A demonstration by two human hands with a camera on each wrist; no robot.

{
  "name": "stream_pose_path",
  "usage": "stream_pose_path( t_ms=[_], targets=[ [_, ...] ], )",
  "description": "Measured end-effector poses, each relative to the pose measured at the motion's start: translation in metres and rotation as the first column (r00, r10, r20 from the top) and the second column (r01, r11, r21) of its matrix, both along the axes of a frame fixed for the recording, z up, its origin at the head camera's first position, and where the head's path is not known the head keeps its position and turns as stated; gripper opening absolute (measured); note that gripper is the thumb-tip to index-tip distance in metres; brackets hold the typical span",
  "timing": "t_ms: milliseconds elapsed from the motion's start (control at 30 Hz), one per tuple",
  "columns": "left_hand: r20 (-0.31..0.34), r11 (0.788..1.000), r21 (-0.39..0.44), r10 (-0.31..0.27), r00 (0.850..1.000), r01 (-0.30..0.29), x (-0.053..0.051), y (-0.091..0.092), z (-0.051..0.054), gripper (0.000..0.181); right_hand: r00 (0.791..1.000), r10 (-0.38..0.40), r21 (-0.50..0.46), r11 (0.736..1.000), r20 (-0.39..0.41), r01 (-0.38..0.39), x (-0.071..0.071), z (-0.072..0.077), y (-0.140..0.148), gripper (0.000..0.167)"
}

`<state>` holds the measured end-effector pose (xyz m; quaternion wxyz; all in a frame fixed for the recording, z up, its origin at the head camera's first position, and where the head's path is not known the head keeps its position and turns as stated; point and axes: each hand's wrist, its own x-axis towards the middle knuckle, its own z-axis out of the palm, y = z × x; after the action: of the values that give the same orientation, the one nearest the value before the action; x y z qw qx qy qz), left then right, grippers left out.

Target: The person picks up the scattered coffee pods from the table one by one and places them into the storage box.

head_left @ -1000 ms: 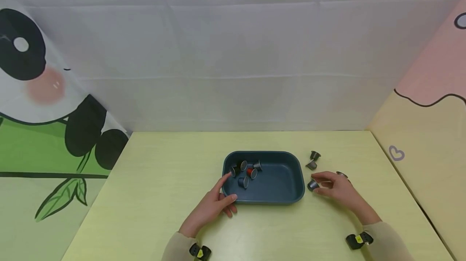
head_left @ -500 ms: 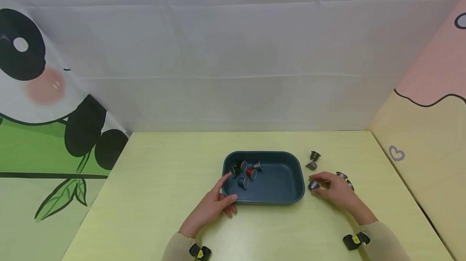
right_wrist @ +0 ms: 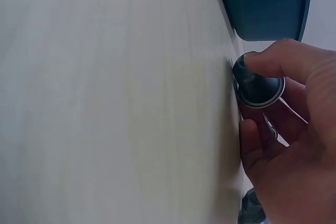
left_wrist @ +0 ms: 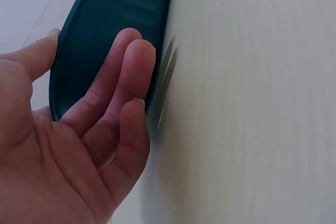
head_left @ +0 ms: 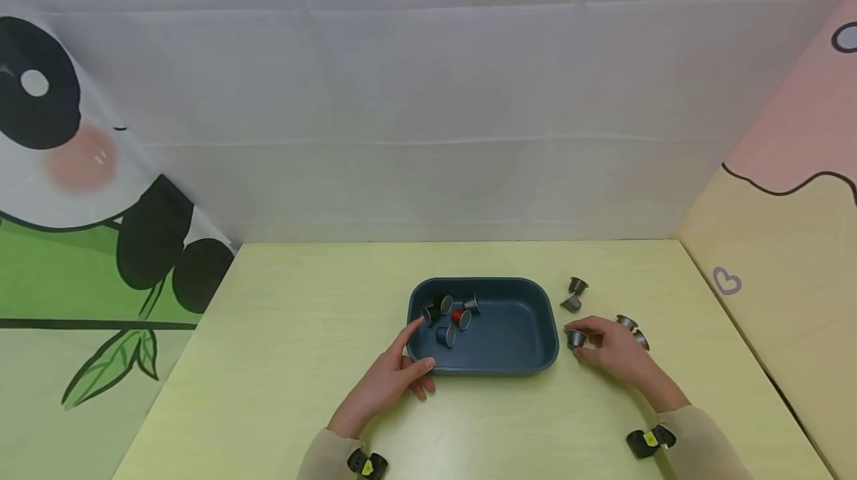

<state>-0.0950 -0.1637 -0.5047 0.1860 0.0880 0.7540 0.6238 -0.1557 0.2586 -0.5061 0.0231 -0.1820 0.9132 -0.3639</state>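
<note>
At the near left corner of the blue tray (head_left: 495, 372), my left hand (head_left: 391, 376) rests with its thumb and index finger on the rim. In the left wrist view, its other fingers (left_wrist: 137, 72) lie loosely bent by the tray's outer wall. Right of the tray, my right hand (head_left: 616, 350) pinches a dark grey coffee capsule (head_left: 576, 339) between thumb and index finger, low over the table. The right wrist view shows the thumb over the capsule (right_wrist: 260, 88), its rimmed end towards the palm. Several capsules, among them a red one (head_left: 460, 318) and a blue one (head_left: 445, 336), lie in the tray's left half.
Two dark capsules (head_left: 578, 286) lie on the pale table (head_left: 321, 301) beyond my right hand. Two more capsules (head_left: 627, 321) lie just behind its knuckles. A white wall (head_left: 435, 190) bounds the table's far edge, with printed panels at both sides.
My right hand has shifted slightly and turned the pinched capsule a little. The two capsules behind its knuckles show more fully. My left hand and the tray have stayed in place.
</note>
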Motion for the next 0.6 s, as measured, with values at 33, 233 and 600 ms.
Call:
stream_pose_path(
  t_ms=[33, 233, 600],
  targets=[
    [0.000, 1.000, -0.003, 0.000, 1.000, 0.000, -0.0001, -0.0001, -0.0001, 0.074, 1.000, 0.001, 0.003, 1.000, -0.003, -0.001, 0.0002, 0.0003, -0.0006, 0.035],
    [0.001, 1.000, -0.004, 0.001, 1.000, -0.001, 0.0002, 0.0000, -0.0008, 0.074, 1.000, 0.000, 0.023, 1.000, -0.010, 0.000, 0.0008, 0.0016, -0.0016, 0.036],
    [-0.004, 1.000, 0.010, -0.005, 1.000, 0.005, -0.0005, -0.0002, -0.0010, 0.075, 0.999, -0.020, 0.015, 1.000, -0.039, 0.021, -0.0004, -0.0014, 0.0011, 0.037]
  ],
)
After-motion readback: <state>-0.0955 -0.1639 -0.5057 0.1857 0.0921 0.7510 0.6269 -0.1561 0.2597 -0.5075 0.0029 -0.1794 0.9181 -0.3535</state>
